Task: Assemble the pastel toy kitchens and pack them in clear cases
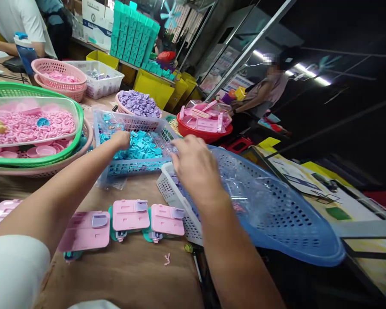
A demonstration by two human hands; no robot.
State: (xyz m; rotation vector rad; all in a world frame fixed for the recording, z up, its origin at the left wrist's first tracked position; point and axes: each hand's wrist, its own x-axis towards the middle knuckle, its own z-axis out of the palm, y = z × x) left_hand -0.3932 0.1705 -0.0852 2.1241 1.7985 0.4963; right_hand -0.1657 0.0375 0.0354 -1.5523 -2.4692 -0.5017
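Note:
My left hand [121, 140] reaches into a light blue basket [138, 164] of small turquoise plastic parts [144, 145]. Its fingers are curled closed and point down; whatever they hold is hidden. My right hand [196, 165] hovers by the basket's right end, near small clear plastic pieces [169, 148], with thumb and forefinger apart. Below it is a white basket [170, 186] with purple parts. On the table in front lie several pink-lidded assemblies with turquoise undersides and lilac clips, among them a pink lid [130, 216] and another pink lid [167, 219].
A large blue basket [309, 240] with clear plastic pieces stands at right. A green basket [79, 128] with pink parts stands at left. Purple parts [140, 103] and a red bowl [206, 134] sit behind. A screwdriver [196, 262] and a pink scrap [167, 259] lie nearby. Other people sit beyond.

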